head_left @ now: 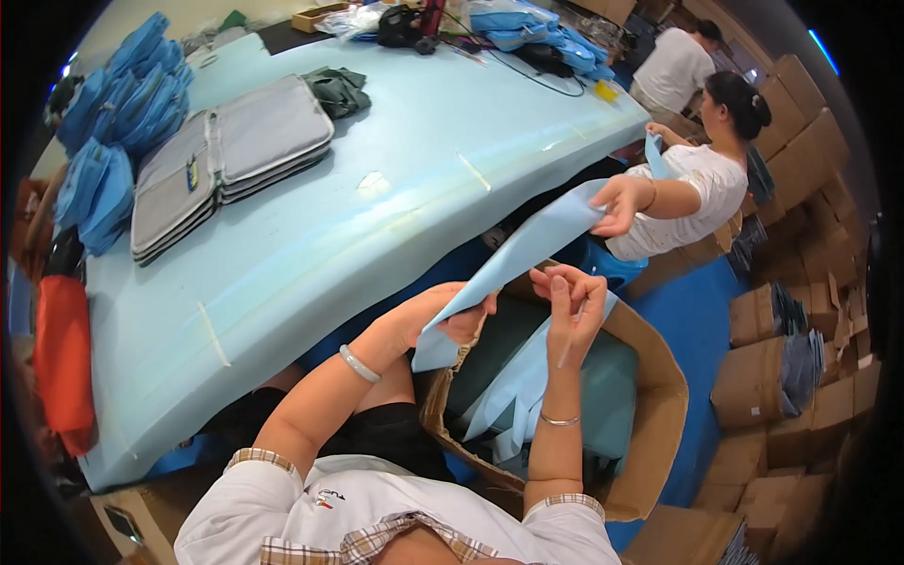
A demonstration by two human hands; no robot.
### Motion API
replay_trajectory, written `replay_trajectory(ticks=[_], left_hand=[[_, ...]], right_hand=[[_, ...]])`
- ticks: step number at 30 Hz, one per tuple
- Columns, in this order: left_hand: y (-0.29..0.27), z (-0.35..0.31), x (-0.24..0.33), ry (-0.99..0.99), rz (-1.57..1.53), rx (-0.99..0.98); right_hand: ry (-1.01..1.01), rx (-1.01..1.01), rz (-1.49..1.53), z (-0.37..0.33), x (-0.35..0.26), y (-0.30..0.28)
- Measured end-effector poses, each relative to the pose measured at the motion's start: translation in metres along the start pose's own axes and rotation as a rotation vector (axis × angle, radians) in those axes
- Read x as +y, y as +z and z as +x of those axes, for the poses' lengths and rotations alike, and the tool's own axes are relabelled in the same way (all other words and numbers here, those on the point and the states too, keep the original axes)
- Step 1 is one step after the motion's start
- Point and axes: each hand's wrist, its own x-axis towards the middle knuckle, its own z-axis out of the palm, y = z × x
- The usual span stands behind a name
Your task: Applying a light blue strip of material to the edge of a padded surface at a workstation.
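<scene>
A light blue fabric strip [527, 237] stretches slantwise between me and a co-worker. Its near end lies in my left hand [450, 313], whose fingers are closed around it. A co-worker's hand [617, 204] grips the far part of the same strip. My right hand [573, 309] is raised just right of the strip, with fingers pinched together. Something thin and pale shows below its fingers, too small to name. Behind my right wrist, more light blue fabric [513, 400] hangs into an open cardboard box [656, 414], over dark green pieces [607, 400].
A pale blue covered table [377, 245] spans the left and middle. On it lie stacked grey panels [259, 137] and blue bundles [127, 104]. A red-orange cloth [64, 363] hangs at the left edge. Two people are at the right, near stacked cardboard boxes [753, 377].
</scene>
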Motion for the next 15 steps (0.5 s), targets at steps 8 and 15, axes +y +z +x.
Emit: replay_trajectory(ticks=[8,15], left_hand=[[0.019,-0.060,-0.024,0.005,-0.322,0.004],[0.012,-0.114,-0.045,0.118,-0.442,-0.094]], right_hand=[[0.065,-0.088,0.330,-0.012,0.019,0.056],[-0.070,-0.329,0.062,-0.035,0.021,0.079]])
